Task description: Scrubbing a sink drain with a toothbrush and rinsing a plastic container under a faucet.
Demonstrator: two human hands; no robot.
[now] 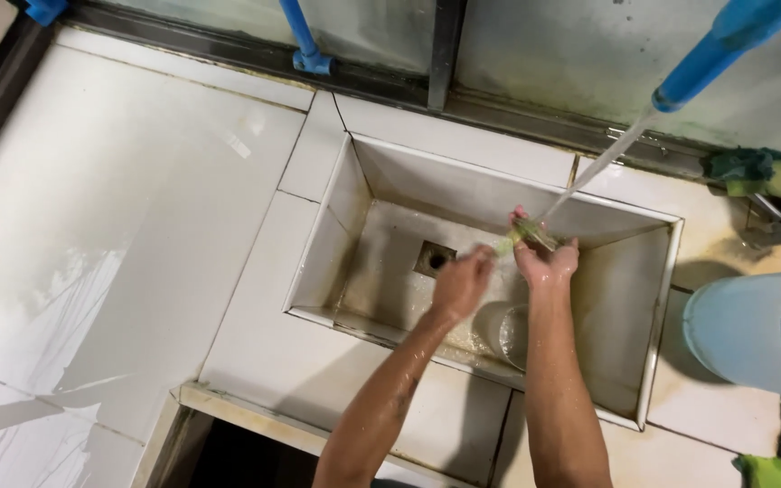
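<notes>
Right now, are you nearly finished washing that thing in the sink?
Midway, I think. Water from the blue pipe spout is running onto a thin green, stalk-like item that both hands, left hand and right hand, hold over the white tiled sink. A clear glass in the sink perhaps waits for rinsing.

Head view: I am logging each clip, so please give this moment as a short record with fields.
place: white tiled sink set in a tiled counter
water: stream from a blue pipe spout falls onto the hands
left hand: grips one end of a thin greenish stalk
right hand: holds the stalk under the stream
in sink: drain, clear glass
nearby: green sponge, pale blue container
</notes>
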